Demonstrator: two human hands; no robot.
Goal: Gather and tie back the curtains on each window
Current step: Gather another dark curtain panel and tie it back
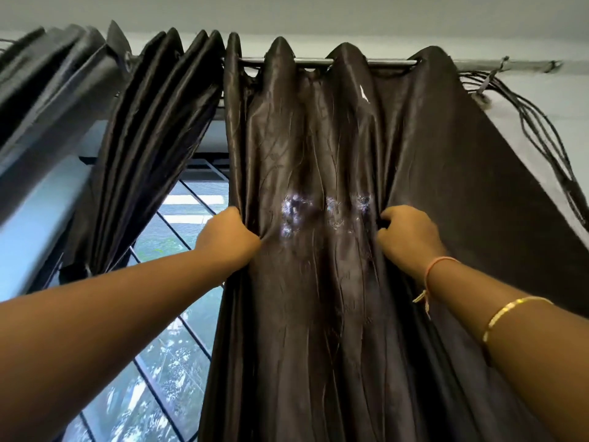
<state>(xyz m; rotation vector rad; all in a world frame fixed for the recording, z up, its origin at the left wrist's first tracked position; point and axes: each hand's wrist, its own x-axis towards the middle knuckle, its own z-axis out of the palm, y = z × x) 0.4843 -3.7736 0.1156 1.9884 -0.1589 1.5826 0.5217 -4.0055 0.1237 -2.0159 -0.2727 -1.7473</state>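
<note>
A: Head view. Where does the curtain sit?

B: The dark brown curtain (318,298) hangs by its eyelets from the metal rod (314,61). It falls in broad folds over the right part of the window (178,314). Its left edge hangs free against the glass, and its right side fans out over the wall.

A: Left hand?

B: The left hand (228,239) is raised, with the fingers curled tight round that left edge. Cloth is bunched in the fist.

A: Right hand?

B: The right hand (406,237) is at about the same height and well apart from the left. Its fingers are curled in, pinching a fold nearer the curtain's right side. The panel between the two hands is slack and wrinkled.

A: Condition of the fabric?

B: It is glossy. A worn patch (318,212) between the hands lets daylight through in specks.

A: Anything else in frame?

B: A second curtain (153,138) on the same rod is pushed into tight pleats at the upper left and slants down to the left. Whether a tie holds it, I cannot tell. The window has a diagonal grille with greenery behind it. A bundle of black cables (541,135) loops down the wall from the rod's right end. The right wrist carries a pink thread bracelet (436,266), with a gold bangle (510,314) further down the forearm.
</note>
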